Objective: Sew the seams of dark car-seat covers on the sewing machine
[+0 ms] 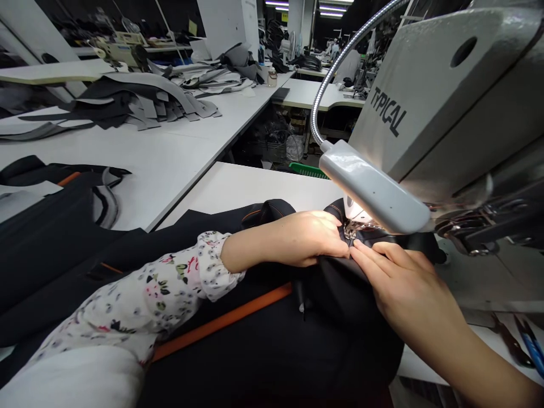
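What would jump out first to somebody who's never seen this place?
Probably the big pale sewing machine on the right, its lamp glowing over both hands, left and right, pressing black fabric by the needle. Then the orange strip crossing that fabric, below the flowered sleeve.

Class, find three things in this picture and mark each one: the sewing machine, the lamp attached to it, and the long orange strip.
Sewing machine (pixel 429 85): head view, on its pale upper body.
Lamp (pixel 374 187): head view, middle of its casing.
Orange strip (pixel 229 319): head view, midway along its visible length.
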### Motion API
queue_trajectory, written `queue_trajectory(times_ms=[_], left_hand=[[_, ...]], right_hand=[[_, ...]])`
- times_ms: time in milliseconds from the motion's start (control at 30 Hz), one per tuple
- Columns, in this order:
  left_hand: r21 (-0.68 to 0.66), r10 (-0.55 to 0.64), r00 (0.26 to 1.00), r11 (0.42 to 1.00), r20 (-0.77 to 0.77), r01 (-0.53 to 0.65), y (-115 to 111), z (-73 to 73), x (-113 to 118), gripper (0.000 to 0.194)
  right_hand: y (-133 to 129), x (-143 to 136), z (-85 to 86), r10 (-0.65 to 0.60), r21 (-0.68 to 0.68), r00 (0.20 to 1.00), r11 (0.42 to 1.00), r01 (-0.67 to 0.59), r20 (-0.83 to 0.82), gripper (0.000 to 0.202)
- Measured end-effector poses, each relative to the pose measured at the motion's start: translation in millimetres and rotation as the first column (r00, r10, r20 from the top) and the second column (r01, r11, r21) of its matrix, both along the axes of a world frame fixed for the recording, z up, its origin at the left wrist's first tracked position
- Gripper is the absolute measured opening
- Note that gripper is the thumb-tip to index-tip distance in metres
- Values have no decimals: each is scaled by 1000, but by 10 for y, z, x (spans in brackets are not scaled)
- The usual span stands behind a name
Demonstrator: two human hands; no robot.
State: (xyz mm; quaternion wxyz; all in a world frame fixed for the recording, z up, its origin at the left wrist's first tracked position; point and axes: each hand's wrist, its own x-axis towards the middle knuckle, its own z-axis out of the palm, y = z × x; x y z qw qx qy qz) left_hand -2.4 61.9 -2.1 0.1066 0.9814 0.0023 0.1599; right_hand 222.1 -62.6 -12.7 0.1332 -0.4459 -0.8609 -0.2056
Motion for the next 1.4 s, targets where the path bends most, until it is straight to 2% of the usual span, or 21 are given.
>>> queue_trajectory(times_ms=[300,500,667,867,1033,1200,1400], left_hand=[[31,42,999,999,-18,-42,-73,-1,-16,25],[12,41,999,999,16,-41,-151,-26,-30,26],[37,63,998,997,26,-64,-218,-53,-26,23],[102,107,989,988,101,-117,-298,-132,-16,23],[145,158,977,973,143,-179,-394,-222,12,29],[192,175,954,955,244,-224,-483,-300,76,32],[254,243,912,908,332,-334,-593,-342,150,23]], right_hand=[[38,89,-60,-3,0,1000,1000,3,19,47],[87,217,-155,-5,-54,998,999,2,-56,54],[158,301,-200,87,-22,995,996,-88,-56,52],[257,381,-256,117,3,992,993,-117,-53,50],[319,457,-282,129,-4,990,992,-129,-48,57],[380,485,-313,182,23,978,983,-181,-106,56],[449,571,-392,199,5,967,980,-200,-159,70]])
